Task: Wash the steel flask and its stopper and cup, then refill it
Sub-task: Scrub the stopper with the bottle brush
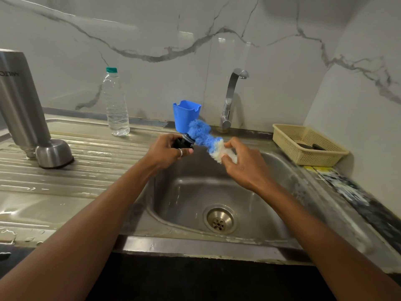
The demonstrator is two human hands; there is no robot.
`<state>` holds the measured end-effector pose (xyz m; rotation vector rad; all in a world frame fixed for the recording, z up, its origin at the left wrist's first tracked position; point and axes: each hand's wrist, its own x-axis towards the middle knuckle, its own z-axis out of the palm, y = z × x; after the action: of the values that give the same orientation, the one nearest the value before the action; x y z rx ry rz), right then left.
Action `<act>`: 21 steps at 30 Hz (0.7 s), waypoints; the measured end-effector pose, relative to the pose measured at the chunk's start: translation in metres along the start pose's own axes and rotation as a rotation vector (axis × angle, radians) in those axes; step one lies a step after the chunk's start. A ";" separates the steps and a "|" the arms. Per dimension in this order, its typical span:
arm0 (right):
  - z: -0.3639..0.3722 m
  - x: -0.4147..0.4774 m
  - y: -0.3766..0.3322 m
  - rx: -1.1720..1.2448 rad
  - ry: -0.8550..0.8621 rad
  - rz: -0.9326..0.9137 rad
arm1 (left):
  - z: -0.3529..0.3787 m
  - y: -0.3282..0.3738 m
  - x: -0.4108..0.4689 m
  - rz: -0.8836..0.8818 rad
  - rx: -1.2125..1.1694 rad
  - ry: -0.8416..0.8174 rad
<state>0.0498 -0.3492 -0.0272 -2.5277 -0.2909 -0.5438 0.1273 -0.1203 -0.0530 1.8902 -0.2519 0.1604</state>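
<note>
My left hand (168, 152) grips the black stopper (183, 143) above the sink's back edge. My right hand (243, 164) pinches the white end of a blue and white bottle brush (205, 136), whose blue bristles lie against the stopper. The steel flask (20, 101) stands upside down on the wet draining board at the far left. Its steel cup (54, 153) sits upside down beside it.
The sink basin (195, 187) with its drain (220, 220) lies below my hands. A blue plastic holder (186, 114) and the tap (231, 98) stand behind. A clear water bottle (115, 103) is on the draining board (65, 181). A beige basket (308, 144) sits at the right.
</note>
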 end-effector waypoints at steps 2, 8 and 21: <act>0.001 -0.002 -0.005 0.021 0.002 -0.029 | 0.001 0.001 0.000 -0.014 0.001 0.015; 0.002 -0.002 -0.002 0.017 -0.006 -0.013 | -0.003 0.002 -0.001 -0.041 -0.015 0.034; 0.005 -0.005 -0.015 0.139 0.048 -0.001 | 0.002 0.013 0.000 -0.235 -0.756 0.083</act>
<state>0.0425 -0.3344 -0.0264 -2.3776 -0.3008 -0.5645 0.1239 -0.1266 -0.0416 1.1453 -0.0182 -0.0207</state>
